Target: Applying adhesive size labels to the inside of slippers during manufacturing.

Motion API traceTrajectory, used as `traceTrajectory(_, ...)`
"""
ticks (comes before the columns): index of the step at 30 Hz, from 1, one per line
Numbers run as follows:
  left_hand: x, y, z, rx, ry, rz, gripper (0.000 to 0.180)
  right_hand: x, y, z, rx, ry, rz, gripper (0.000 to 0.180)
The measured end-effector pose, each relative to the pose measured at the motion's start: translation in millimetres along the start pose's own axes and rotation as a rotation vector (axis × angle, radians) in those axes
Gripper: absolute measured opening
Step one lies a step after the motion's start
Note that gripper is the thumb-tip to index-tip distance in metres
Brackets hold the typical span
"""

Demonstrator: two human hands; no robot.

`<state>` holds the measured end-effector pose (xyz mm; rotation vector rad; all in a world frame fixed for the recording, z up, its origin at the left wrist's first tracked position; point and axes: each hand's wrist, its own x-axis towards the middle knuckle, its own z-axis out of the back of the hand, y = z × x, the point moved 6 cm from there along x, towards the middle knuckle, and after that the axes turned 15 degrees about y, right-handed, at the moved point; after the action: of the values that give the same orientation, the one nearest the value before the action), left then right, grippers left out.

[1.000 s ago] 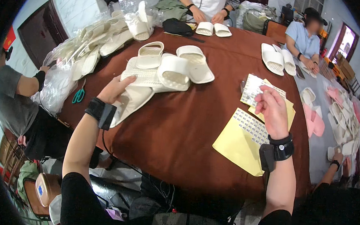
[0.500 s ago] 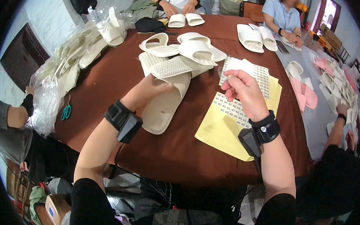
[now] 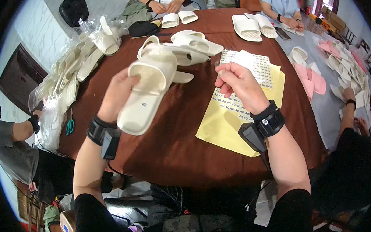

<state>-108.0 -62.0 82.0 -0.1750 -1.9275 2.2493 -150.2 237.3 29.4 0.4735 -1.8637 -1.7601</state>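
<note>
Held slipper (image 3: 135, 117): Just now we have brought it out from among the others; its white strap (image 3: 154, 65) has come into full view. We judge that this leaves it free to be handled alone, with the small dark mark (image 3: 144, 104) on its heel end facing us.
Left hand (image 3: 115, 97): We have it clamped on the slipper's left edge beside the strap. Half a second ago it was a blur over that slipper, whose front end lay hidden under the others.
Right hand (image 3: 242, 87): We hold thumb and fingertips drawn together in front of the sheets; we cannot tell whether anything small is between them. Its pose is much as in the earlier view.
Slipper pile (image 3: 194, 43): It lies on the brown cloth (image 3: 183, 158), just beyond our held slipper and partly hidden by it.
Sheets: Our white sheet (image 3: 262, 74) of printed marks and the yellow sheet (image 3: 227, 133) lie to the right, overlapping.
Scissors (image 3: 69, 126): We see the green pair near the cloth's left edge, well apart from both hands.
</note>
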Motion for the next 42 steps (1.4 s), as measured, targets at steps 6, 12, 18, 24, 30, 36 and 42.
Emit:
traceTrajectory(6,-9,-84,-3,0.199,-0.117,-0.149,0.027,-1,2,0,-0.009,-0.011,-0.005,0.028)
traceTrajectory(12,-14,-108,-22,0.197,-0.29,-0.114,0.03,-2,5,-5,-0.108,0.027,-0.005,0.033)
traceTrajectory(18,-14,-89,-56,-0.031,-0.102,-0.233,0.026,-4,12,-12,-0.108,0.115,0.039,0.041)
traceTrajectory(24,6,-37,-91,-0.114,0.056,-0.215,0.027,-6,26,-26,0.242,0.186,0.263,0.078)
traceTrajectory(30,13,6,-127,-0.113,0.182,-0.085,0.028,-3,27,-16,0.208,0.097,0.196,0.072)
traceTrajectory(36,7,17,-113,0.14,0.338,0.152,0.039,-8,22,-10,0.098,0.059,0.092,0.071)
traceTrajectory(42,-14,-8,-71,0.244,0.303,0.12,0.05,-4,14,-15,0.015,0.136,0.044,0.082)
